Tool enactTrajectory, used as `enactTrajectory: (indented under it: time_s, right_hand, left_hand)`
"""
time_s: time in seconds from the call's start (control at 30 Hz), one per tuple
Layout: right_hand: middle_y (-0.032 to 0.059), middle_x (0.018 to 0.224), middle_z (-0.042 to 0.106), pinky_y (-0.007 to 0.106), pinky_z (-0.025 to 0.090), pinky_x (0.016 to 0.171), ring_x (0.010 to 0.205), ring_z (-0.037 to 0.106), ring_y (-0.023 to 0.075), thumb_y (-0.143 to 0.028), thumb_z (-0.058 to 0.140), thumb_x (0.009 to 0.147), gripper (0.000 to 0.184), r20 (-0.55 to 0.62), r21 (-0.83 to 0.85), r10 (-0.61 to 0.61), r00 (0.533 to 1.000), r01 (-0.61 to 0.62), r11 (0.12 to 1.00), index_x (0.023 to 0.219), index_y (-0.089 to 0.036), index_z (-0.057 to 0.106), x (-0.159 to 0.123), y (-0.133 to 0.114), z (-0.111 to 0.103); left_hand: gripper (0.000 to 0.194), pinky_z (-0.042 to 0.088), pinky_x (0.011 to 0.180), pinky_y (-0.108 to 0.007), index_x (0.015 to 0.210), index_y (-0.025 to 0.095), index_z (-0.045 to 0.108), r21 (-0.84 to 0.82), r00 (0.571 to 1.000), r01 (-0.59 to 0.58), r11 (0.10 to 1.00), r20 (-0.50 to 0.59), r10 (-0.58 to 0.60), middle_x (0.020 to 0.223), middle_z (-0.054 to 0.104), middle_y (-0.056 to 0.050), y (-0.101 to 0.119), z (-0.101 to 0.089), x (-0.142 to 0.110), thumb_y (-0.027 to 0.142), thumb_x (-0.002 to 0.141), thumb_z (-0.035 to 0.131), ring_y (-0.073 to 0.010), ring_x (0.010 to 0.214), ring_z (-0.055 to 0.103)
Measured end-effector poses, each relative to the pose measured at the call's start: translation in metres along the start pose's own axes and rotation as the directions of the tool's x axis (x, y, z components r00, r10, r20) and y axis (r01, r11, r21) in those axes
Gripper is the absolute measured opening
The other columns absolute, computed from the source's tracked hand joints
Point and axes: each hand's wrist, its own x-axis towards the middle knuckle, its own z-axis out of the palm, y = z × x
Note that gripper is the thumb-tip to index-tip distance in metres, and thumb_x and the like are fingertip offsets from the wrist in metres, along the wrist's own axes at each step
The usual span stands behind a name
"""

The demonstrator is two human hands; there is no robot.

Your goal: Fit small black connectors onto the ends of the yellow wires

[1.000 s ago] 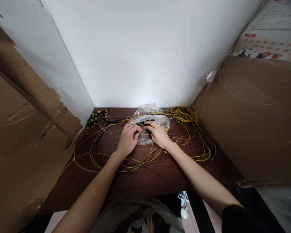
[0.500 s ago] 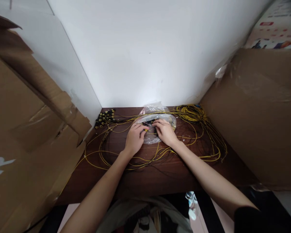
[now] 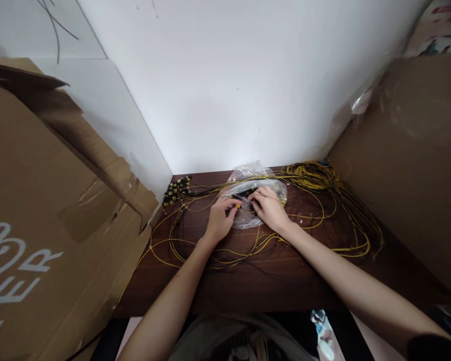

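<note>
My left hand (image 3: 221, 218) is closed in a pinch on a small yellow-and-black connector (image 3: 238, 205). Just right of it, my right hand (image 3: 269, 208) has its thumb and fingers drawn together; a thin dark wire crosses its fingers, but what lies between the fingertips is hidden. Both hands are over a clear plastic bag (image 3: 244, 222), with dark pieces showing in its opening. Yellow and black wires (image 3: 244, 246) loop around the bag on the brown tabletop (image 3: 210, 288).
Several black-and-yellow connectors (image 3: 177, 189) are clustered at the back left. A thick coil of yellow wire (image 3: 311, 175) lies at the back right. Cardboard boxes stand left (image 3: 78, 210) and right (image 3: 406, 165), with a white wall (image 3: 225, 100) behind.
The view has shifted, so the scene sits farther right. Both hands stay over the bag, the left still on the connector; their poses have barely changed.
</note>
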Motion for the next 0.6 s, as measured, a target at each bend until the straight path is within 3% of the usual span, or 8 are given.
enactTrajectory:
  time_s: [0.23,0.43,0.6]
  right_hand:
    - [0.0054,0.084,0.057,0.034,0.045,0.075,0.081,0.054,0.0194,-0.019,0.051,0.083,0.018,-0.150,0.322,0.072,0.986,-0.021,0.947,0.096,-0.018,0.063,-0.001,-0.009,-0.009]
    - [0.0050,0.082,0.059,0.030,0.047,0.066,0.071,0.056,0.0154,-0.029,0.059,0.078,0.015,-0.066,0.672,0.267,0.961,-0.155,0.724,0.082,-0.017,0.068,-0.002,-0.025,-0.012]
    - [0.0042,0.080,0.061,0.027,0.046,0.063,0.067,0.056,0.0133,-0.030,0.066,0.070,0.015,0.045,0.820,0.345,0.938,-0.232,0.524,0.076,-0.016,0.067,-0.002,-0.032,-0.009]
  left_hand:
    - [0.017,0.044,0.064,-0.024,0.089,0.016,0.065,-0.105,0.994,0.084,0.991,-0.066,-0.091,0.078,0.066,-0.003,0.002,0.000,0.002,0.011,0.073,0.059,-0.0126,0.069,0.057]
    - [0.015,0.044,0.066,-0.024,0.088,0.018,0.065,-0.102,0.995,0.020,0.995,-0.091,-0.030,0.081,0.065,-0.003,0.007,0.000,0.001,0.016,0.075,0.060,-0.0135,0.074,0.057]
    - [0.015,0.045,0.066,-0.025,0.089,0.019,0.064,-0.122,0.993,-0.076,0.990,-0.097,0.065,0.084,0.062,-0.004,0.015,-0.002,0.000,0.015,0.076,0.059,-0.0141,0.076,0.055]
